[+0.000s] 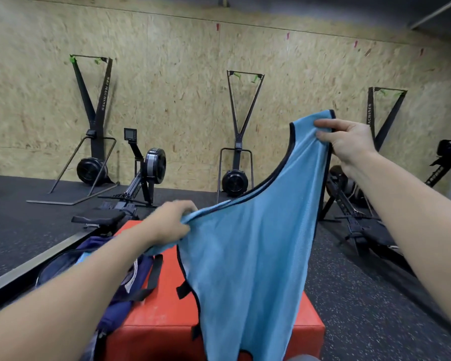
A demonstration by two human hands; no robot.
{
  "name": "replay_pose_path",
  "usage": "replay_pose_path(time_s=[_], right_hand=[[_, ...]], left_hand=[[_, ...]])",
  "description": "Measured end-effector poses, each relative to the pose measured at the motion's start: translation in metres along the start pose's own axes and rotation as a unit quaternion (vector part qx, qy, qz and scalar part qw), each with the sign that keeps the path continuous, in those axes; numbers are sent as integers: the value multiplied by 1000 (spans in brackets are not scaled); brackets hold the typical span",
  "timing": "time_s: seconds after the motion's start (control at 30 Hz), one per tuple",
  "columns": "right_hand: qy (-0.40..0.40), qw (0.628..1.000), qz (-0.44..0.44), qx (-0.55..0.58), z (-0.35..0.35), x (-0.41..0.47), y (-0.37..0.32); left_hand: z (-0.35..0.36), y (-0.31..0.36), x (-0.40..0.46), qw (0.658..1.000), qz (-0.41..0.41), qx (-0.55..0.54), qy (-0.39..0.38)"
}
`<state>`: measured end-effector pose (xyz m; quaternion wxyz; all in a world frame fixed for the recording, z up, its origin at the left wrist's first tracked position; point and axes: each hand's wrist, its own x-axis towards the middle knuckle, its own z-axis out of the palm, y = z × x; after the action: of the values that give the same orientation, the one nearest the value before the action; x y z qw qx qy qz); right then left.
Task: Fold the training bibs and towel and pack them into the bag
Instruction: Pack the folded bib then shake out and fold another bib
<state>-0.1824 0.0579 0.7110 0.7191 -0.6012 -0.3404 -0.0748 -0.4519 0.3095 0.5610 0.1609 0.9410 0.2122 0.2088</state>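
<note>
Navy bag (99, 259): lying unzipped on red bench (167, 303), left side. Left hand (167, 225): fingers pinching 1 shoulder strap of blue bib (245, 251). Bib: held aloft above bench, hanging skewed. Right hand (349, 142): gripping other strap, higher. Advice: level both straps, pull taut, then fold on bench.
</note>
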Motion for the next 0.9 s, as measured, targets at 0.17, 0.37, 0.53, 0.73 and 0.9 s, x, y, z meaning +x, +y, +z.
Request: replay_pose_path(time_s=[0.17,0.37,0.53,0.73,0.9], right_hand=[[-7,999,21,-33,-6,-1,6],[-54,997,40,-48,-8,-5,-7],[-107,993,48,-24,-11,-13,-17],[-102,993,37,-43,-17,-22,-22],[-122,988,25,-87,-24,-31,-33]], left_hand=[[-63,-2,10,995,-9,6,100],[-145,25,-7,996,8,-28,83],[-167,42,-28,998,2,-59,36],[-174,37,-45,997,-17,-75,-13],[-180,43,-56,996,6,-90,9]])
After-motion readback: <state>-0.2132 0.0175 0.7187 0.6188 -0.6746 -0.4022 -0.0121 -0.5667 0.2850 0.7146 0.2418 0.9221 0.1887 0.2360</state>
